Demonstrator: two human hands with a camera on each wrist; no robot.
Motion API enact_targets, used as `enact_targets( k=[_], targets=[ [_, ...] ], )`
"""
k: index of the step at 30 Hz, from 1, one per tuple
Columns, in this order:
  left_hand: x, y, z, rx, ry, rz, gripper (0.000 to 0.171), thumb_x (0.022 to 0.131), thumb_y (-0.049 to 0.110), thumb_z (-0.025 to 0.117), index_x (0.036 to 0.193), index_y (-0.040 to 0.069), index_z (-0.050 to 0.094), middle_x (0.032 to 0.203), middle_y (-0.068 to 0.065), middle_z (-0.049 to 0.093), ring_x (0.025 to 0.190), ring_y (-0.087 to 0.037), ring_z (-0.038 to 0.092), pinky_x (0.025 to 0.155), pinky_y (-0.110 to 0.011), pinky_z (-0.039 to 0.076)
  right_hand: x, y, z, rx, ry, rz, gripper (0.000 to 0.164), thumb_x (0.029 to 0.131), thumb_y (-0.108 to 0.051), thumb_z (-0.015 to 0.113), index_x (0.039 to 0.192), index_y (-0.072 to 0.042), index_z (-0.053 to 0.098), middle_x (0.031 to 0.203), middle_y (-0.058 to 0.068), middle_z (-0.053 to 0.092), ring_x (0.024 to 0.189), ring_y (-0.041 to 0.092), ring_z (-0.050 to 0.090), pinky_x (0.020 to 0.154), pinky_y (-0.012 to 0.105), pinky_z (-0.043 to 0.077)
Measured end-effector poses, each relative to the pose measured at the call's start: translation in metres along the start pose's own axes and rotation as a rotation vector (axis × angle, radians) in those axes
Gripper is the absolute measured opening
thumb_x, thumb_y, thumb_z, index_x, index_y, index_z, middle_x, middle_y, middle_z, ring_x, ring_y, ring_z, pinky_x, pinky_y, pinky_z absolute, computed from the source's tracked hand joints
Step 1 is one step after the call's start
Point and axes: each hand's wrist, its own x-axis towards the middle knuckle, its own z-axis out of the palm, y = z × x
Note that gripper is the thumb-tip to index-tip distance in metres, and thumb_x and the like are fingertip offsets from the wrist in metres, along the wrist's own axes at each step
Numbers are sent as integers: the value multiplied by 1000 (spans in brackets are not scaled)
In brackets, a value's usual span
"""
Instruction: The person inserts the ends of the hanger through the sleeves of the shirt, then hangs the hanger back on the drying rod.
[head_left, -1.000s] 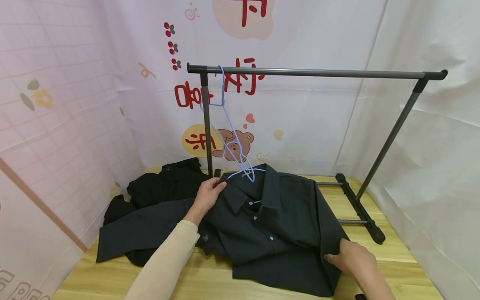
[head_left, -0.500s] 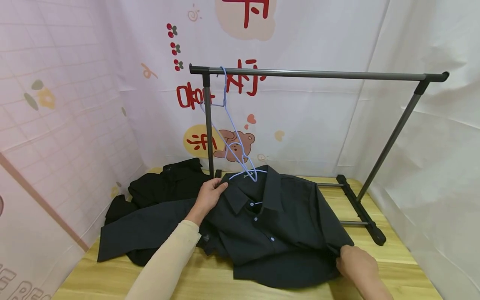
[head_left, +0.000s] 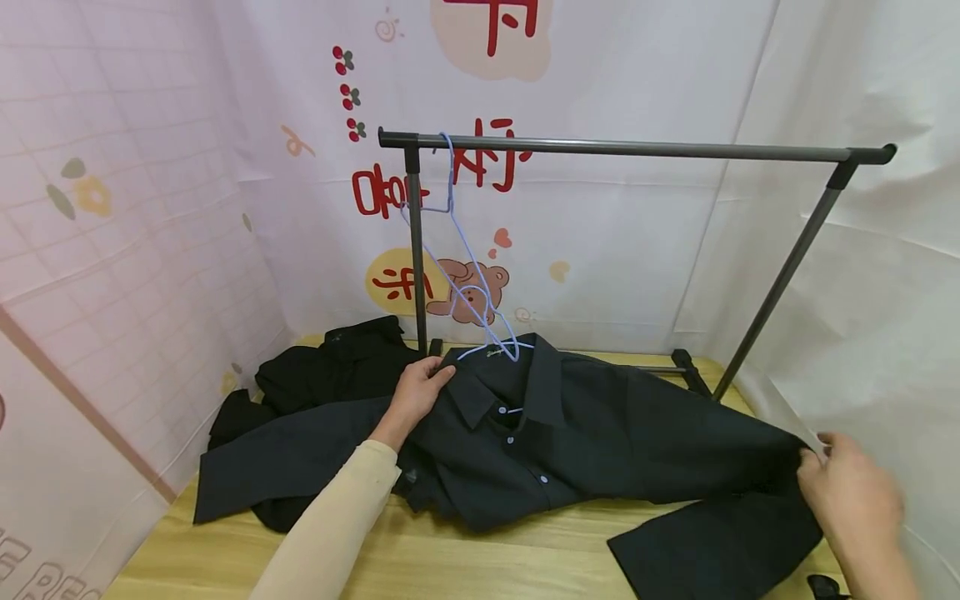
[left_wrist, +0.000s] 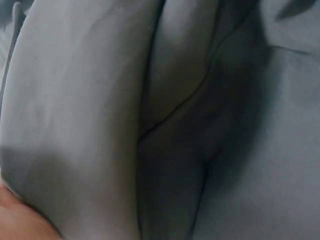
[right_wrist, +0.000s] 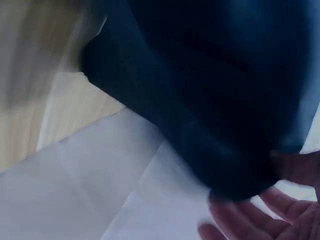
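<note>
A dark button-up shirt (head_left: 592,433) lies spread over the table, collar toward the rack. My left hand (head_left: 414,390) pinches it by the shoulder beside the collar, thumb on top; in the left wrist view dark cloth (left_wrist: 75,100) fills nearly everything. At the far right, my right hand (head_left: 851,483) holds the shirt's sleeve out sideways, and the cuff end folds back toward the front. Thumb and fingers (right_wrist: 235,220) meet the sleeve's edge in the right wrist view, which is blurred. A light blue hanger (head_left: 468,250) hangs from the rack down to the collar, where more blue wire shows inside.
The dark metal clothes rack (head_left: 637,148) spans the back of the wooden table (head_left: 525,558). More black clothing (head_left: 330,371) is heaped at the left. Printed white cloth walls (head_left: 600,250) enclose the back and sides. A black rack foot (head_left: 825,586) shows near the front right.
My right hand has moved right, drawing the sleeve out from the shirt's side and lifting the lower hem area back. My left hand stays at the shoulder.
</note>
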Motion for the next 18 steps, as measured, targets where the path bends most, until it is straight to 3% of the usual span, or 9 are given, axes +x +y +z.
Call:
enact_targets(
  k=[5, 8, 12, 18],
  targets=[
    [0, 1, -1, 5, -11, -8, 20, 100, 22, 61, 108, 7, 71, 92, -5, 68, 84, -21, 59, 79, -37, 45, -18, -17, 33, -6, 140, -275, 55, 82, -12, 76, 126, 11, 52, 114, 42, 47, 95, 58, 49, 72, 66, 39],
    [0, 1, -1, 5, -10, -12, 20, 100, 22, 61, 108, 7, 71, 92, -5, 68, 83, -21, 59, 79, -37, 46, -29, -31, 54, -19, 141, -390, 54, 76, -14, 82, 117, 11, 58, 108, 39, 52, 90, 54, 53, 67, 64, 43],
    [-1, 0, 1, 4, -27, -5, 20, 100, 21, 62, 109, 7, 71, 92, -5, 69, 83, -21, 60, 79, -38, 47, -36, -46, 73, -25, 89, -442, 56, 78, -16, 83, 120, 12, 59, 114, 39, 53, 95, 55, 54, 71, 66, 45],
    [-2, -3, 4, 29, -81, 0, 24, 100, 23, 62, 116, 8, 70, 107, -6, 69, 95, -22, 62, 90, -43, 47, -36, -66, 84, 35, 162, -541, 55, 82, -17, 79, 124, 11, 58, 124, 38, 52, 107, 56, 51, 87, 68, 40]
  ],
)
